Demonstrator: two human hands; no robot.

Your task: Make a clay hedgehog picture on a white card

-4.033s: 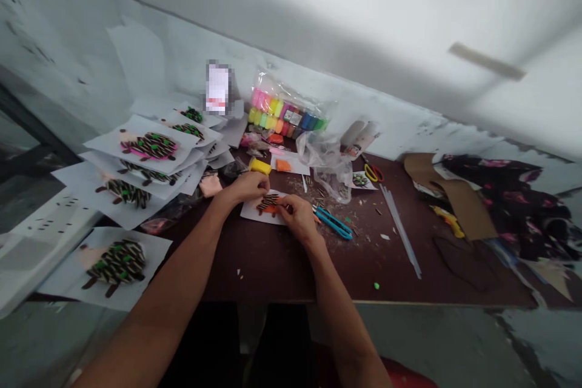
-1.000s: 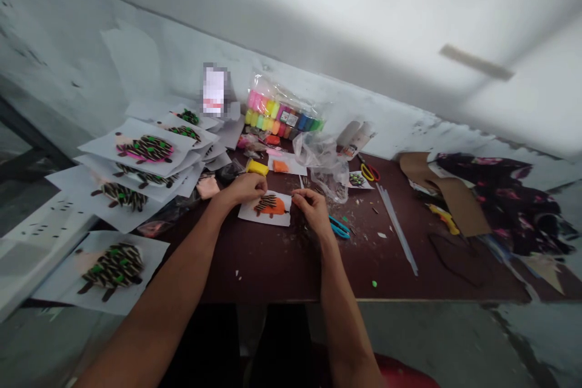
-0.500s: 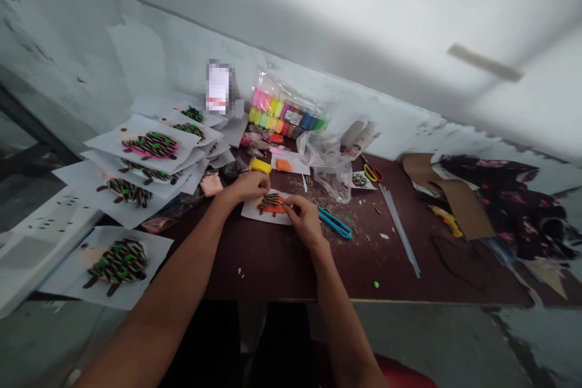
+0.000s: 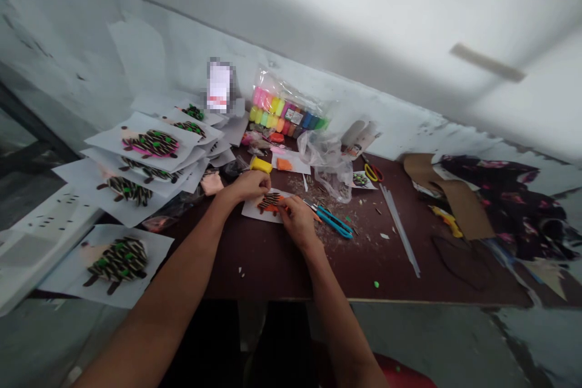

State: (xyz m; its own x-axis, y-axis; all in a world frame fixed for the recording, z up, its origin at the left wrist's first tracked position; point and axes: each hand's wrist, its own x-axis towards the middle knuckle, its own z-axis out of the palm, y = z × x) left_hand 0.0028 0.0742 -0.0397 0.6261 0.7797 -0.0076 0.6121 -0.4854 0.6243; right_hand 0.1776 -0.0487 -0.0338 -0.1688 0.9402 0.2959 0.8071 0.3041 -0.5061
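Observation:
A white card (image 4: 261, 209) lies on the table under both hands, bearing a small hedgehog figure (image 4: 271, 202) of orange clay with dark stripes. My left hand (image 4: 248, 185) rests at the card's far edge, fingers curled down onto it. My right hand (image 4: 298, 221) pinches at the figure's right end and hides part of it. Whatever lies between those fingertips is hidden. Blue-handled scissors (image 4: 334, 222) lie just right of my right hand, and a yellow clay block (image 4: 260, 165) sits just beyond my left hand.
Stacked white cards with finished clay hedgehogs (image 4: 150, 148) spread leftward past the table's edge. Behind stand a bag of coloured clay (image 4: 287, 110) and crumpled plastic (image 4: 325, 163). Red-handled scissors (image 4: 373, 173), cardboard (image 4: 457, 194) and dark floral fabric (image 4: 504, 206) lie to the right.
My right hand has moved left and down from beside the card onto the figure's right end. The card and my left hand have stayed nearly still, and the view has shifted slightly.

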